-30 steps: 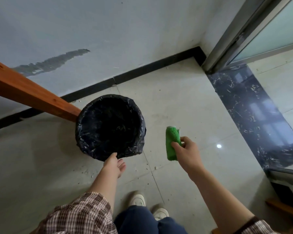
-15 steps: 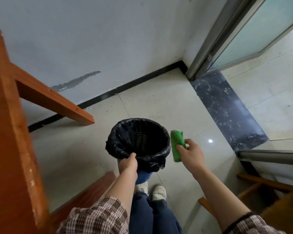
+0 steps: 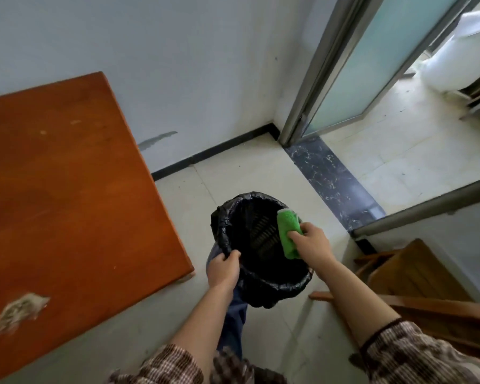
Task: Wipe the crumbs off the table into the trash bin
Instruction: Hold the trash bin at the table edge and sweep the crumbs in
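One bin (image 3: 275, 289), one green cloth (image 3: 287, 231)

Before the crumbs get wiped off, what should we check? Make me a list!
1. The left hand grips the rim of the black-bagged round trash bin: ok.
2. The right hand holds the green cleaning cloth: ok.
3. Bin mouth faces up: ok.
4. Bin waits below the edge of the orange-brown wooden table by the pale crumb pile: not ok, too far away.
5. More crumbs elsewhere: cannot tell.
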Demonstrator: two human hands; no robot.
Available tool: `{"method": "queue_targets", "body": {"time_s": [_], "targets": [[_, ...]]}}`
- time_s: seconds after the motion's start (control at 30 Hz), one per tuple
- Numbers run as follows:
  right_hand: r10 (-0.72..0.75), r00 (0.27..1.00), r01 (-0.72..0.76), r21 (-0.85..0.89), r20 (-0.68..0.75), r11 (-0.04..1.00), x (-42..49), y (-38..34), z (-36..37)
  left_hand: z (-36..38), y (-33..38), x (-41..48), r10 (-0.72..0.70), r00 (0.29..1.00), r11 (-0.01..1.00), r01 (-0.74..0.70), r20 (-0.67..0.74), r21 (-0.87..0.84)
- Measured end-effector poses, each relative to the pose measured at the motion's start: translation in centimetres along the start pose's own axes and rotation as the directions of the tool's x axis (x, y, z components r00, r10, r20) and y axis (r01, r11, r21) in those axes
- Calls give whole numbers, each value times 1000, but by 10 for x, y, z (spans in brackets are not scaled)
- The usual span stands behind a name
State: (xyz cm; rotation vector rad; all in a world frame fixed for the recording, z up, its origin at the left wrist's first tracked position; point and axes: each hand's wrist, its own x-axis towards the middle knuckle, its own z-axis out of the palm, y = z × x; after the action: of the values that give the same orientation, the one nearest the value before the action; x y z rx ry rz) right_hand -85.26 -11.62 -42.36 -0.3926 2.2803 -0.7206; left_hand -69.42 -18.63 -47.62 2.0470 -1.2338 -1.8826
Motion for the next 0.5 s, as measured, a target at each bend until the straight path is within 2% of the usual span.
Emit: {"method": "queue_targets", "body": {"time_s": [0.17, 0.37, 0.5], "targets": [[-62, 998, 61, -25, -23, 998, -79, 25, 20, -49, -47, -56, 85, 992, 995, -90, 98, 49], [-56, 996, 58, 28, -74, 998, -146, 22, 41, -130, -93, -80, -52, 973, 998, 42, 223, 52], [-34, 997, 40, 86, -63, 995, -172, 5, 71, -183, -116, -80, -85, 962, 994, 64, 259, 88]]}}
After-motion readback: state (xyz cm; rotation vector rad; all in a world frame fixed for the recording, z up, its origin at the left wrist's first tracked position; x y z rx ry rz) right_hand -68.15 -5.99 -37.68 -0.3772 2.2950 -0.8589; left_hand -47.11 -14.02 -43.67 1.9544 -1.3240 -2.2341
